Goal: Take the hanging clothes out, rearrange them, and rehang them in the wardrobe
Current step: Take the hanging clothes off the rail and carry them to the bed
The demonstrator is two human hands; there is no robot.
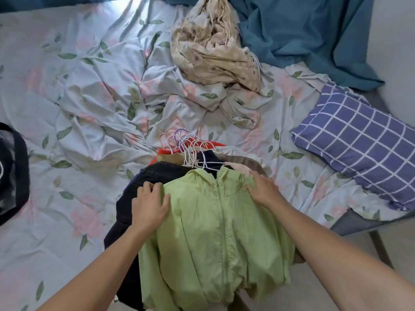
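Clothes stack (pixel 184 173): piled on hangers at the near edge of the bed, hanging partly over that edge; dark, tan, red and pale garments showing beneath the top piece.
Green jacket (pixel 215 232): top of the stack, zipped front facing up, hood toward the hangers, lower half draped over the bed edge.
Hangers (pixel 190 151): bunch of thin white and purple wire hooks, fanned out just beyond the jacket's collar.
Left hand (pixel 149 204): resting on the jacket's left shoulder, fingers spread and nearly straight, pressing flat, gripping nothing; fingertips touching the dark garment beside it.
Right hand (pixel 262 189): laid on the jacket's right shoulder, fingers slightly bent over the fabric, palm down; true grip on cloth: cannot tell.
Floral sheet (pixel 78 97): rumpled, covering the bed.
Beige cloth (pixel 211 46): crumpled heap farther back.
Checked pillow (pixel 359 140): right of the stack, well apart.
Teal fabric (pixel 303 30): far right corner.
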